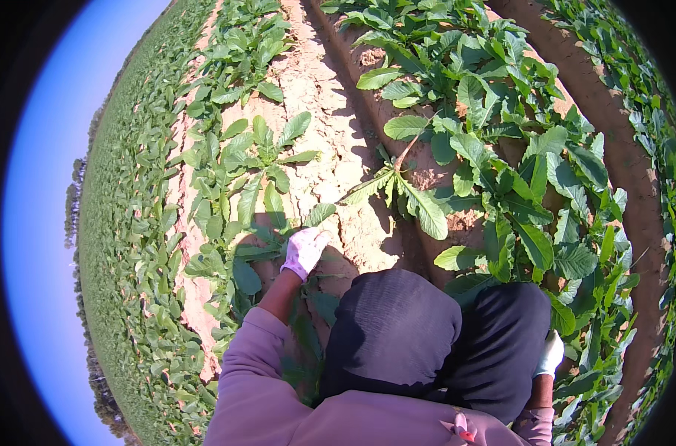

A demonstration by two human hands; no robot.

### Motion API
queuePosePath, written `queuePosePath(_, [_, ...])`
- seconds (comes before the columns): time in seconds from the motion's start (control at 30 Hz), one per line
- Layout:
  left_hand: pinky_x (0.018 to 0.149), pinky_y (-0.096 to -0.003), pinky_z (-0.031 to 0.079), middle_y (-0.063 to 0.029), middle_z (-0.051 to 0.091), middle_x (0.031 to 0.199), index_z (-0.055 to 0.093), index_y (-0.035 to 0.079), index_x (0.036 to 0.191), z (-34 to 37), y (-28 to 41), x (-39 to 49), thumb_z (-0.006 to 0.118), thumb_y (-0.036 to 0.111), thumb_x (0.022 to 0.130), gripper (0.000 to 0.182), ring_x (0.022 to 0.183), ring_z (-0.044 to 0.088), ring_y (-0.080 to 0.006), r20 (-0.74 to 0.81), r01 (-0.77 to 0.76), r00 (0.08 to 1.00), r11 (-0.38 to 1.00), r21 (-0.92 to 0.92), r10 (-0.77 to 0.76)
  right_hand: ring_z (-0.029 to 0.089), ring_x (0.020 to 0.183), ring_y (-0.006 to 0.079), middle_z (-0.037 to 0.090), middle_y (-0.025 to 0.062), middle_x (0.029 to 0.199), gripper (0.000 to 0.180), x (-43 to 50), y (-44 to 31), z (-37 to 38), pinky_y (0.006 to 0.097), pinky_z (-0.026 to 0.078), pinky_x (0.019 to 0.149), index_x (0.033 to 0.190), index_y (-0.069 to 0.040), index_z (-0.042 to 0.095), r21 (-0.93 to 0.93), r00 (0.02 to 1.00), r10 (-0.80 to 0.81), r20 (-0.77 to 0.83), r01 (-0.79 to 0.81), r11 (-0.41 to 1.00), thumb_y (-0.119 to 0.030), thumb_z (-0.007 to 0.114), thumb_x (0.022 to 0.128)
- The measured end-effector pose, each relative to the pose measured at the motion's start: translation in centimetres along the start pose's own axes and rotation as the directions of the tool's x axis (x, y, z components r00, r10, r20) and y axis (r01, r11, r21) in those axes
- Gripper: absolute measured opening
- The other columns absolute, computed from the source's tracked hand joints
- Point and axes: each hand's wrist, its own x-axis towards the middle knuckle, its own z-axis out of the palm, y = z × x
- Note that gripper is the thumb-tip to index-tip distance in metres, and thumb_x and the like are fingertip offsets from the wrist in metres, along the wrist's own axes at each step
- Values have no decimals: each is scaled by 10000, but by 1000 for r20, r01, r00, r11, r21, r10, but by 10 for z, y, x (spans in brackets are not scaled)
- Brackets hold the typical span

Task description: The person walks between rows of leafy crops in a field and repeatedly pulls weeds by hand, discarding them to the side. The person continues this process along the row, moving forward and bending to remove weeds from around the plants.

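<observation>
My left hand (305, 250), in a light patterned glove, reaches down to a leafy green plant (254, 248) left of my knees, its fingers at a leaf (319, 214). Whether the fingers grip that leaf cannot be told. My right hand (551, 352), in a white glove, is beside my right knee, partly hidden by it, next to the leaves of the right-hand row. Ahead of my knees an uprooted plant with a bare reddish root (409, 146) lies on the soil, its leaves (425, 207) spread towards me.
Rows of broad-leaved plants (530, 189) stand on both sides. Dry, cracked soil (315, 111) and a shaded furrow (356, 92) run between them. Another leafy plant (266, 156) grows just beyond my left hand. My dark-trousered knees (396, 323) are bent close to the ground.
</observation>
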Motion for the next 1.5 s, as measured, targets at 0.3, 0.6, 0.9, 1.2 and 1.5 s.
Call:
queuePosePath(0.3, [1046,-367,381,-206,502,1335,406,9,1372,47,121,142,695,288,788,709,1244,478,-331,74,201,980,916,-347,-187,607,730,407,621,206,741,209,-2,-6,-5,479,471,651,747,-19,586,46,997,45,-67,-42,998,-221,604,795])
queuePosePath(0.6, [710,-393,498,-134,679,839,684,27,913,61,98,125,632,317,832,306,772,638,-277,149,377,925,795,-475,-350,628,729,383,644,190,769,210,-1,-12,-11,456,495,662,787,-27,623,73,998,56,9,-57,996,-233,600,823])
queuePosePath(0.9, [987,-365,425,-204,547,1293,445,-6,1350,23,73,77,669,255,828,625,1150,553,-331,89,206,975,978,-29,-203,633,746,383,653,192,788,201,-3,-16,-17,456,494,668,802,-23,625,76,999,35,-34,-33,997,-214,575,841])
queuePosePath(1.2, [814,-425,488,-194,671,950,657,10,982,47,71,50,623,367,841,386,915,631,-347,140,124,983,990,-64,-115,625,767,396,647,206,800,186,0,-12,-16,461,485,675,811,-17,622,107,999,35,35,-38,994,-192,563,831])
queuePosePath(1.5, [1053,-350,362,-163,576,1266,622,98,1205,-2,-1,139,578,290,863,395,1202,520,-307,-46,366,931,926,95,-363,619,780,404,639,212,800,195,1,-1,-5,473,480,680,814,-16,604,84,998,42,56,-47,995,-204,560,837])
